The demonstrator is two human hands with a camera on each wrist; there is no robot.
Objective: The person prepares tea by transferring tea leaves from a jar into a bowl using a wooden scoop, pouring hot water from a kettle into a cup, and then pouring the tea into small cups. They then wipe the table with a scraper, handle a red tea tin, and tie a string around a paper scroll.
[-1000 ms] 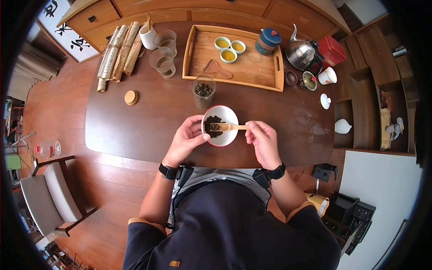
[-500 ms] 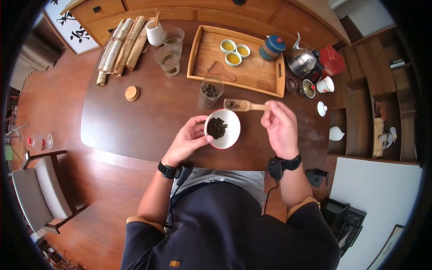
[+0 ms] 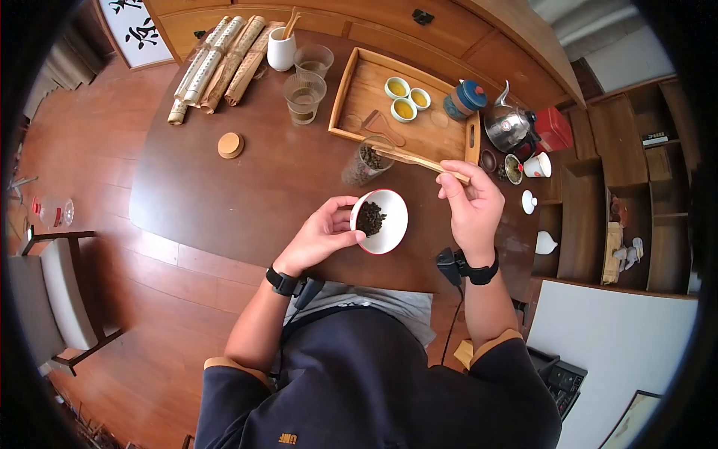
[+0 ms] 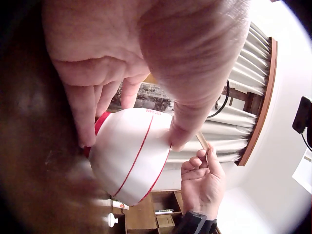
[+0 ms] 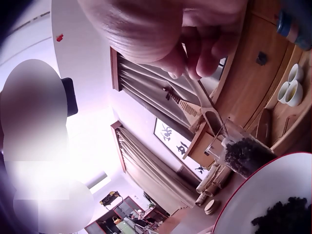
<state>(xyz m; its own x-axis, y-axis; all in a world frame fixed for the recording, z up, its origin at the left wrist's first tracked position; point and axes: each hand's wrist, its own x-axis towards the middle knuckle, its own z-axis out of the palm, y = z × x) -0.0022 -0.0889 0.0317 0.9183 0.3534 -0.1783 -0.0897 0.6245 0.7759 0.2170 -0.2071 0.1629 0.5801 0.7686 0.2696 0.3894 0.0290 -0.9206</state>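
My left hand (image 3: 320, 236) grips the side of a white bowl (image 3: 396, 226) with a red rim, thumb near the edge. Dark tea leaves (image 3: 371, 218) lie in the bowl, which shows from outside with red lines in the left wrist view. Between the thumb and fingers of my right hand (image 3: 477, 206) is the handle of a wooden tea scoop (image 3: 419, 160). Its far end is at the mouth of a clear glass jar (image 3: 356, 173), which holds more dark leaves (image 5: 245, 153) and stands just beyond the bowl.
A wooden tray (image 3: 340, 97) holds three small tea cups and a blue-lidded jar (image 3: 465, 99). Right of it stand a steel kettle (image 3: 508, 127) and a lidless cup (image 3: 537, 165). Two glasses (image 3: 304, 97), paper rolls (image 3: 217, 63) and a round wooden lid (image 3: 230, 145) lie toward the left.
The scoop has left the bowl, carried up and away by my right hand to the jar's mouth. My left hand keeps its hold on the bowl. The head view has turned.
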